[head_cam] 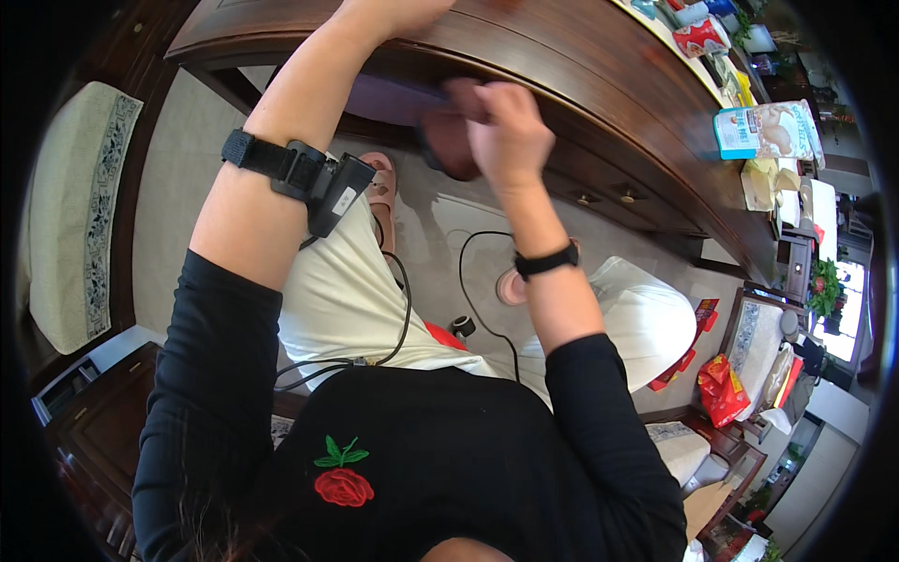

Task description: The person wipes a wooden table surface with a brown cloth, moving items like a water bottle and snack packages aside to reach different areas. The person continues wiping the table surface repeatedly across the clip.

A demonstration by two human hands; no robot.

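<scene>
At the top edge, my left hand (418,10) is over the rim of a dark wooden table (534,42); its fingers are cut off by the frame, so its grip is hidden. My right hand (511,130), blurred by motion, is closed on a dark reddish-brown object (453,140) in front of the table's side. Blur hides exactly what that object is. Behind it, a purple surface (386,98) shows in the opening under the tabletop. A black device (340,197) is strapped to my left forearm, and a black band (546,261) circles my right wrist.
Brass-knobbed drawers (604,198) line the table's lower side. A snack pouch (769,131) and a red can (701,37) stand on the tabletop. Black cable (463,256) loops past my legs. A cushioned wooden seat (74,218) is at left, a red bag (723,388) at right.
</scene>
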